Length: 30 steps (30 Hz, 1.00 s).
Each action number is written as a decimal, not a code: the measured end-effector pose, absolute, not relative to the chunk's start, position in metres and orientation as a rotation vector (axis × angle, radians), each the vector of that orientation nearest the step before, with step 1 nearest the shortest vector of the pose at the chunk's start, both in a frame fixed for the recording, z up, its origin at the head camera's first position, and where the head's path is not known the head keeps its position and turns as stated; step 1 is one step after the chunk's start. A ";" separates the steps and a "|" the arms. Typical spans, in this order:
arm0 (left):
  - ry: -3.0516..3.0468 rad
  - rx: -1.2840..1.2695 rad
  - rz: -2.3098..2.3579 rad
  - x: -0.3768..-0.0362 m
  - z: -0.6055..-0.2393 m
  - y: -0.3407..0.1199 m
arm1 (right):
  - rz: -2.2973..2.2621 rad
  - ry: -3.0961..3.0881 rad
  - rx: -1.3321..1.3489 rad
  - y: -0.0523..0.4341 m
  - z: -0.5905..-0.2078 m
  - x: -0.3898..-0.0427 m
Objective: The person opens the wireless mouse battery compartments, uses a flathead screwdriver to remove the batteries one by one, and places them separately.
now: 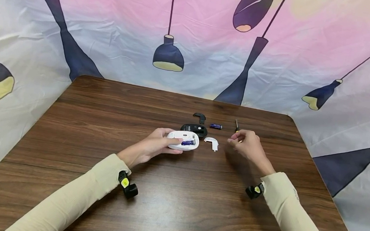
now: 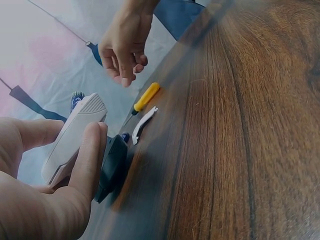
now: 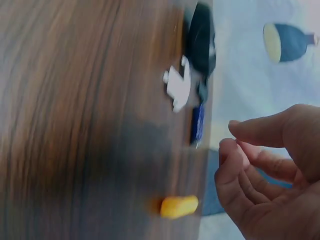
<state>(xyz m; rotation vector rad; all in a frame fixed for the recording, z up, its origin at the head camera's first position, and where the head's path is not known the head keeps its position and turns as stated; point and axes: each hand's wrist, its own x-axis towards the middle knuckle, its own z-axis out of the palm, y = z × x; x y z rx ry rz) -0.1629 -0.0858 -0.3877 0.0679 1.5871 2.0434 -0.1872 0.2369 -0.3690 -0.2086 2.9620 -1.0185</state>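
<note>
My left hand (image 1: 150,145) holds a white computer mouse (image 1: 174,134) above the table, underside up, with the thumb over its battery bay. A blue battery (image 1: 189,143) lies in that bay; in the left wrist view its end (image 2: 76,98) sticks up past the mouse. My right hand (image 1: 250,145) hovers to the right, fingers loosely curled and nothing between them in the right wrist view. Close by it lies a screwdriver (image 1: 236,124) with a yellow handle (image 2: 147,96). The white battery cover (image 1: 214,144) rests between the hands.
Behind the white mouse, a black mouse (image 1: 186,127) lies on the wooden table (image 1: 164,201), partly hidden. A black cover (image 1: 201,117) and a loose blue battery (image 1: 216,126) are near it. A printed cloth (image 1: 203,58) hangs behind the table.
</note>
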 end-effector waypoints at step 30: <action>1.617 0.067 2.024 -0.164 -0.389 -0.079 | -1.241 2.808 -1.125 0.156 -0.374 -0.166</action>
